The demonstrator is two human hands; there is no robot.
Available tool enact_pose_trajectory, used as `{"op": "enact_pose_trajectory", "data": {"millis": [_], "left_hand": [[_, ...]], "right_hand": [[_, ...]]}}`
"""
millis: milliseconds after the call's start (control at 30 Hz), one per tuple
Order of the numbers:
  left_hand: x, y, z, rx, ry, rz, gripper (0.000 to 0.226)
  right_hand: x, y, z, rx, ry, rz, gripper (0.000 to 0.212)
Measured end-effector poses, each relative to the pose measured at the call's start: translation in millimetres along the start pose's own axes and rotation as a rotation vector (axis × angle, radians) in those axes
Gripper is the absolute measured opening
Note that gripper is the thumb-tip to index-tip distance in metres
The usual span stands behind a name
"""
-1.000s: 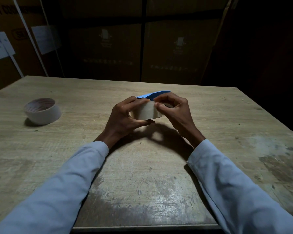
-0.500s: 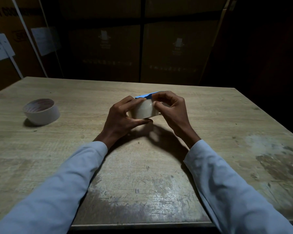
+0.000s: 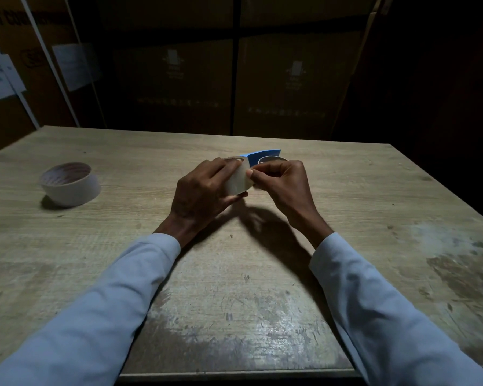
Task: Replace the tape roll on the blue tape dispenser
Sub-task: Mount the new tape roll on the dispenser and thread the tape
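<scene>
Head view: the left hand (image 3: pixel 204 190) wraps around a pale tape roll (image 3: pixel 239 179), fingers over its top rim and thumb under it, holding it above the middle of the worktop (image 3: pixel 374 218). The right hand (image 3: pixel 282 182) meets it from the other side, its thumb and forefinger pinched together on the roll's outer face, near its right edge; what they pinch is too small to tell. The roll looks beige and slightly glossy. Just behind the hands, the blue tape dispenser (image 3: pixel 262 156) shows as a blue edge with a dark rounded part beside it, mostly hidden by the fingers. Both pale blue sleeves (image 3: pixel 117 296) reach in from the near edge. A second tape roll (image 3: pixel 70 183) lies flat, well apart at the left. Compared with a second ago, the held roll is tilted more toward the left and the right hand's pinch has tightened at its edge.
</scene>
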State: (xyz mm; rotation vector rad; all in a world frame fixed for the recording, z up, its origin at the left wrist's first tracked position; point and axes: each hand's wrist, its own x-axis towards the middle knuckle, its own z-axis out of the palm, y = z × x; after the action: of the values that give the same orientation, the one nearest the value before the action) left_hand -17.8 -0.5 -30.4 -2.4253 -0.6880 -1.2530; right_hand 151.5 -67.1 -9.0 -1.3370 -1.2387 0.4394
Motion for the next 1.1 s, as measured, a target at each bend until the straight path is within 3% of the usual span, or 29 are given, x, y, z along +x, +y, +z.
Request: {"op": "enact_pose_trajectory", "data": {"millis": [267, 567, 800, 967, 1100], "left_hand": [[-2.1, 4.9, 3.4, 0.082, -0.028, 0.132, 0.058], [-3.5, 7.7, 5.4, 0.044, -0.047, 0.131, 0.056], [-2.0, 4.0, 3.9, -0.031, -0.056, 0.035, 0.059], [0.6, 3.7, 2.4, -0.050, -0.016, -0.003, 0.057], [0.9, 2.5, 2.4, -0.049, -0.033, -0.018, 0.061]], "right_hand": [[0.1, 0.2, -2.1, -0.317, -0.080, -0.003, 0.010], [-5.5, -3.3, 2.6, -0.463, -0.078, -0.083, 0.023], [3.6, 1.8, -0.7, -0.368, -0.016, -0.022, 0.023], [4.8, -0.3, -12.1, 0.091, -0.072, 0.185, 0.017], [0.7, -0.1, -11.6, 0.108, -0.115, 0.150, 0.021]]}}
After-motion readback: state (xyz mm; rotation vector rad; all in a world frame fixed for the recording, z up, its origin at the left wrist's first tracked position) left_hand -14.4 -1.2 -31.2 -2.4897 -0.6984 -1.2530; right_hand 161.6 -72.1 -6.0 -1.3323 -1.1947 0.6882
